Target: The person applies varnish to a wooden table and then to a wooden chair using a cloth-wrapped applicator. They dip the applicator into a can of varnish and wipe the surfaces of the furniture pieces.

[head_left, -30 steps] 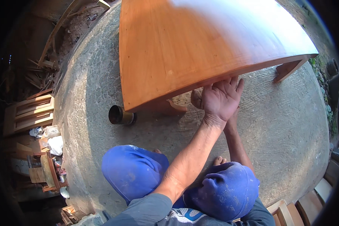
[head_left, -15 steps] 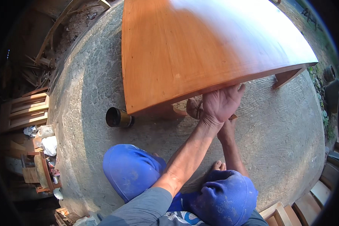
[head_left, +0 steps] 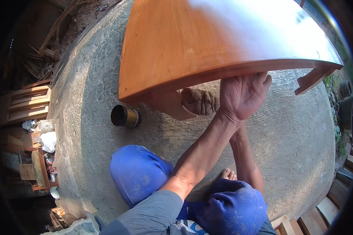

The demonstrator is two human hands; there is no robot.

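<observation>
A glossy orange-brown wooden table [head_left: 164, 51] with short legs fills the upper middle, its near edge tilted up off the ground. My left hand [head_left: 245, 94] is palm up under that edge and holds it, the fingers partly hidden behind the rim and the thumb sticking out to the right. Crossing behind my left wrist, my right arm leads to my right hand [head_left: 200, 102], dark and stained, beneath the table. Its fingers are curled closed beside the inner side of a table leg [head_left: 178, 107]; whatever they hold is hidden.
A dark open can [head_left: 125, 116] lies or stands near the table's left corner on the rough concrete floor [head_left: 90, 156]. Wooden frames [head_left: 29, 102] and white bags [head_left: 48, 141] are piled at the left. My knees in blue trousers [head_left: 141, 176] are close below.
The table's near edge has risen, showing more of its legs, and my left hand has gone up and right with it. My right hand has shifted up and left, showing more of its fingers.
</observation>
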